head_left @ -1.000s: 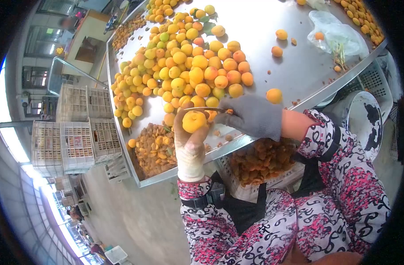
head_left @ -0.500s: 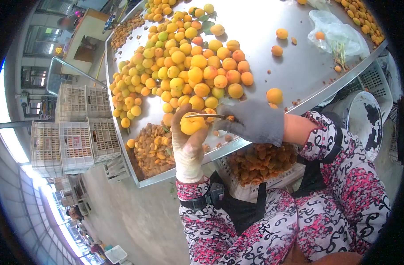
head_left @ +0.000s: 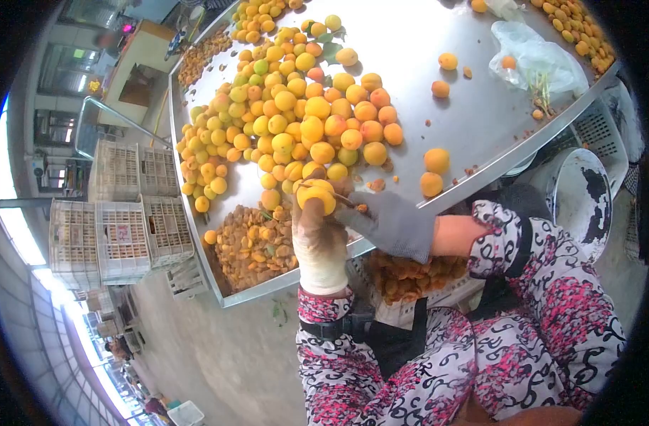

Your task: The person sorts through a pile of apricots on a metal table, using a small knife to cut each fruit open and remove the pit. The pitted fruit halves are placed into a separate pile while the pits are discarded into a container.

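Note:
My left hand, in a stained whitish glove, is closed around a yellow apricot above the table's near edge. My right hand, in a grey glove, grips a small thin-bladed knife. Its blade lies against the apricot, and a line like a cut runs across the fruit. The knife's handle is mostly hidden by my fingers. Just beyond both hands, a heap of whole apricots covers the metal table. A brown pile of what look like pits fills the table's near left corner.
Below the table edge, a crate holds orange-brown pieces. A plastic bag and a few loose apricots lie on the right of the table. Stacked crates stand on the left, and a white bucket at the right.
The apricot has turned in my left hand and the knife blade has shifted on it. Both hands have moved slightly lower. Another loose apricot now shows fully beside my right hand.

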Motion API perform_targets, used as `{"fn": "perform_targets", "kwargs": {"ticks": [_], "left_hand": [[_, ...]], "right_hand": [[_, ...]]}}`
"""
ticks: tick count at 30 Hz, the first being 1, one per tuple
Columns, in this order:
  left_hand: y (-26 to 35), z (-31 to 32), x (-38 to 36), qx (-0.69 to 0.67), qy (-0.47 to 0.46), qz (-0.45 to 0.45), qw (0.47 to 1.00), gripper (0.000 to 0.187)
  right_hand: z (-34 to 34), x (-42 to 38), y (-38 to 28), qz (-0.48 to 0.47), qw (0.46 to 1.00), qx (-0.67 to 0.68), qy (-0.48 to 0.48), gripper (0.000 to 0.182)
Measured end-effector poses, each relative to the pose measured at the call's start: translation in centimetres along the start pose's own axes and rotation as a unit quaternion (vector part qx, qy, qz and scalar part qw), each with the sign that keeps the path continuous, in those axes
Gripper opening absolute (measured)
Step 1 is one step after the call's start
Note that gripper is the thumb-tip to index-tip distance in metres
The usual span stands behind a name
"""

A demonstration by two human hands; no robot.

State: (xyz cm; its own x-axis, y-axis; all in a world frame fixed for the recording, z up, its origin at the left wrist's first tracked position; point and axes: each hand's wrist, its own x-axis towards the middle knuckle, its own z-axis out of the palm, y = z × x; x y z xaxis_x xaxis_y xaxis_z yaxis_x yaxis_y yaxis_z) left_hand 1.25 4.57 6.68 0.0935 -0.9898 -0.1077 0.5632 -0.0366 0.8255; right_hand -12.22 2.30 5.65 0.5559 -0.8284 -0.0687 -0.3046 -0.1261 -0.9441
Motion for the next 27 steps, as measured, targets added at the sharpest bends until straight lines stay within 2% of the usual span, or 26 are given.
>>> {"fn": "perform_targets", "kwargs": {"ticks": [1,3,5,6,7,8,10,11,12,13,14,15,17,18,19,21,22,23,25,27], "left_hand": [[-0.2,0.3,0.0,-0.071,0.017,-0.040,0.996,0.059],[-0.8,0.6,0.4,-0.087,0.047,-0.040,0.994,0.059],[-1.1,0.8,0.8,-0.122,0.026,-0.033,0.992,0.061],[-1.0,0.4,1.3,-0.165,-0.031,-0.058,0.984,0.057],[-0.7,0.1,1.4,-0.166,-0.030,-0.058,0.984,0.057],[-0.2,-0.1,1.3,-0.052,-0.015,-0.018,0.998,0.055],[0.6,0.5,0.9,0.149,0.028,0.066,0.986,0.050],[0.2,0.1,1.0,0.149,0.028,0.065,0.986,0.050],[-0.5,-0.8,1.2,0.218,0.028,0.097,0.971,0.048],[-0.3,0.0,1.2,0.287,0.029,0.128,0.949,0.047],[-0.3,1.3,0.6,-0.011,0.034,-0.007,0.999,0.053],[-0.6,1.4,0.7,-0.012,0.037,-0.007,0.999,0.053],[-0.9,1.4,1.0,-0.061,0.122,-0.038,0.990,0.059],[-0.5,1.3,0.8,-0.052,0.083,-0.052,0.994,0.059],[-0.2,0.7,0.8,-0.052,0.083,-0.051,0.994,0.059],[0.3,-0.8,1.1,0.115,0.043,0.000,0.992,0.050],[0.6,-1.4,1.4,0.146,0.030,0.043,0.988,0.049],[0.6,-1.6,1.2,0.146,0.030,0.043,0.988,0.049],[1.7,-0.1,0.6,0.208,0.019,0.080,0.975,0.045],[0.6,-0.4,0.8,0.191,0.028,0.092,0.977,0.047]], "right_hand": [[0.6,0.1,0.1,-0.017,0.999,0.037,0.028,0.046],[0.9,0.2,0.0,-0.034,0.995,0.077,0.056,0.047],[0.6,0.6,-0.2,-0.026,0.996,0.029,0.082,0.046],[0.3,0.9,-0.3,-0.026,0.996,0.029,0.083,0.046],[-0.3,1.3,-0.3,-0.009,0.998,0.032,0.057,0.045],[-0.8,1.4,-0.3,0.008,0.999,0.033,0.031,0.044],[-1.1,1.5,-0.7,0.008,0.999,0.020,0.026,0.043],[-1.1,1.5,-0.8,0.008,1.000,0.011,0.020,0.042],[-0.3,1.5,-0.2,0.009,1.000,0.012,0.021,0.042],[1.1,1.6,0.6,-0.035,0.996,0.000,0.081,0.042],[2.2,1.5,1.4,-0.080,0.987,-0.013,0.140,0.042],[2.4,1.3,1.4,-0.080,0.987,-0.012,0.137,0.042],[2.5,1.1,1.3,-0.040,0.993,-0.042,0.107,0.041],[1.9,1.0,0.9,-0.040,0.993,-0.042,0.107,0.041],[0.8,1.0,0.2,-0.015,0.997,-0.019,0.072,0.041],[-0.5,1.6,0.3,0.011,0.999,0.002,0.036,0.040],[-0.8,2.0,0.8,-0.033,0.999,-0.034,0.025,0.040],[-1.0,2.2,1.2,-0.077,0.995,-0.069,0.015,0.040],[-1.2,2.0,0.6,-0.099,0.992,-0.071,0.024,0.041],[-1.0,1.4,-0.4,-0.002,1.000,0.015,-0.012,0.041]]}}
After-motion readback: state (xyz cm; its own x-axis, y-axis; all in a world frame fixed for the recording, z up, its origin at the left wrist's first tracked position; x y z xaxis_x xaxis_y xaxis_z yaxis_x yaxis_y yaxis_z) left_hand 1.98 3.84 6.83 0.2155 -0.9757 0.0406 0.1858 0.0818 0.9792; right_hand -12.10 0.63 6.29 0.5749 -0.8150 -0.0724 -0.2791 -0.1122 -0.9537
